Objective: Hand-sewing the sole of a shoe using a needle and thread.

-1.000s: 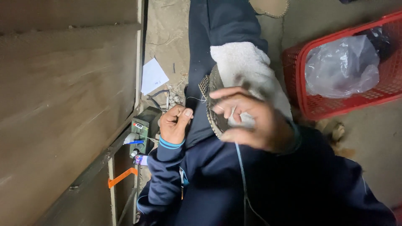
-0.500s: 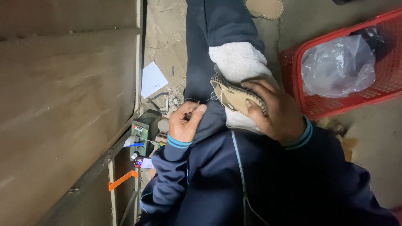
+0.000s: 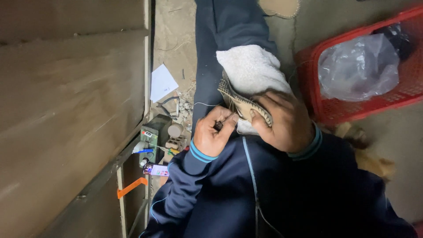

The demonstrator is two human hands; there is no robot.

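Note:
My right hand (image 3: 282, 121) grips a tan shoe sole piece (image 3: 240, 103) with stitching along its edge and presses it onto a white cloth (image 3: 251, 70) that lies over my knee. Beside it, my left hand (image 3: 213, 132) is closed around a small dark tool, its tip at the sole's stitched rim. A thin thread (image 3: 203, 104) runs from the sole toward the left. Both arms wear dark blue sleeves with light blue cuff stripes.
A red plastic basket (image 3: 317, 101) holding a clear plastic bag (image 3: 357, 68) stands at right. On the dirt floor at left lie a white paper (image 3: 162, 83), a small green box (image 3: 152, 134), spools and small tools. A wooden panel (image 3: 66, 110) fills the left side.
My right hand has lowered the sole from in front of the camera onto the white cloth. My left hand has moved right, up to the sole's edge.

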